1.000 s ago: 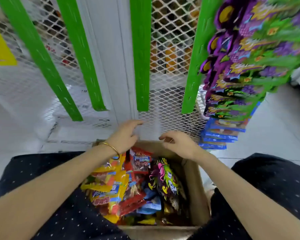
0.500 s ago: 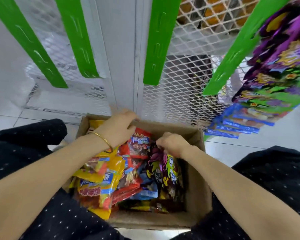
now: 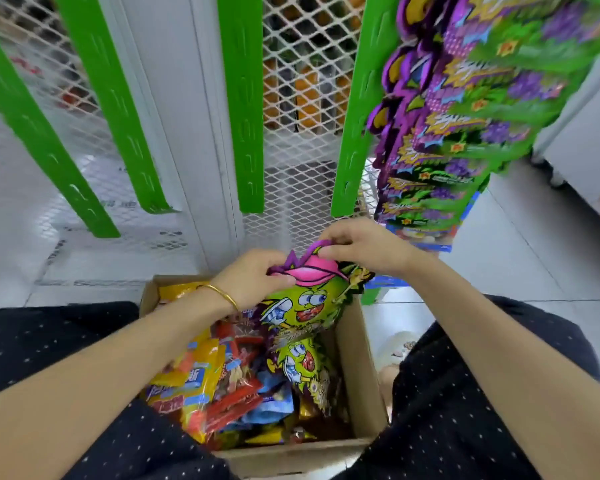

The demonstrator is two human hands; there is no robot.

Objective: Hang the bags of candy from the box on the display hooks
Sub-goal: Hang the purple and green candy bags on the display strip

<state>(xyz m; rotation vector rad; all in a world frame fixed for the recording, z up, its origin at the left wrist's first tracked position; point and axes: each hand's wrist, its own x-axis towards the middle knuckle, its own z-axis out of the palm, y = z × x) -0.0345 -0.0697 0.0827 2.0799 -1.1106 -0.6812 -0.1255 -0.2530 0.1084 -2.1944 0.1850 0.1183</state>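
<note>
step in hand: picking up, by my reading. a strip of green cartoon candy bags (image 3: 298, 306) is lifted part way out of the box (image 3: 359, 358), not yet near the display.
left hand (image 3: 253, 278): fingers (image 3: 278, 270) clamped on the purple top edge of the strip, at its 9 o'clock side; a gold bangle (image 3: 222, 294) sits on the wrist.
right hand (image 3: 364, 251): fingers (image 3: 329, 252) pinched together on the same top edge, at its 1 o'clock corner.
candy bags: the top one is clear of the box rim, the one below hangs down into the box, touching the loose yellow and red packets (image 3: 201, 379) at 8 o'clock.
box: cardboard, on the floor between the person's knees, at 6 o'clock in the view.
display: white mesh panel (image 3: 305, 81) with green slotted strips (image 3: 246, 116) at 12 o'clock; hung purple-and-green bags (image 3: 465, 116) at 2 o'clock. the hooks themselves cannot be made out.
next move: it likely calls for raising the strip free of the box and finding the hang hole along that top edge, then carrying it toward 1 o'clock.
change: a second ago both hands hovered over the box rim with nothing in them; half a second ago the right hand reached onto the green bags; now both hold the strip aloft.
</note>
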